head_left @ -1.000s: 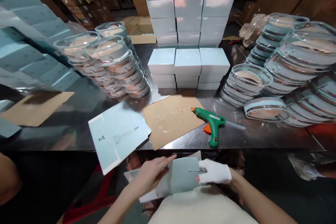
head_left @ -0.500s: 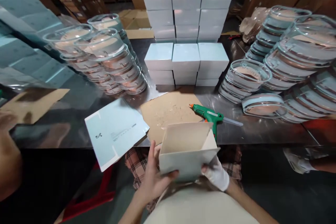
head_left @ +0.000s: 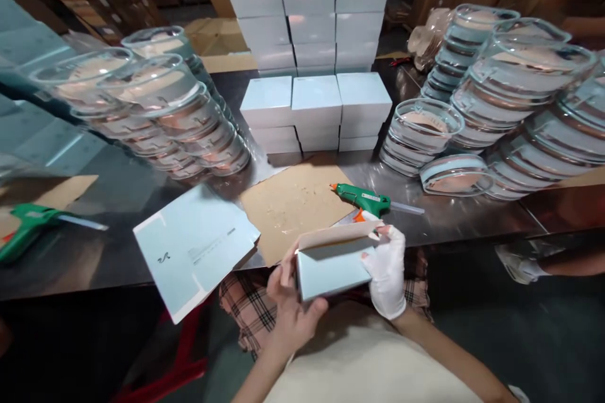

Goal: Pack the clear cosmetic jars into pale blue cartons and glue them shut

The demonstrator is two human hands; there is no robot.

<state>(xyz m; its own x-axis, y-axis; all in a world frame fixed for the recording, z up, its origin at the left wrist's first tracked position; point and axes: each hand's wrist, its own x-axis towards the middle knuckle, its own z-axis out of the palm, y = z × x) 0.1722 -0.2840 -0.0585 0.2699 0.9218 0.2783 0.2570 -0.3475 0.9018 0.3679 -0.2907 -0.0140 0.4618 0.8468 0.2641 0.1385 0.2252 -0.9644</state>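
Grip is shared by the bare left hand (head_left: 293,310) and gloved right hand (head_left: 388,269) on a cardboard box (head_left: 334,272) above the lap (head_left: 252,310); its earlier open interior is replaced by a blue face (head_left: 331,264), perhaps as it is closed. Beyond, a hot-glue gun (head_left: 368,199) is left unheld.

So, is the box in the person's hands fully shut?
Not fully: the box has a pale flap raised along its far edge, behind the blue face.

Pale blue box (head_left: 336,269) between fingers (head_left: 280,284)
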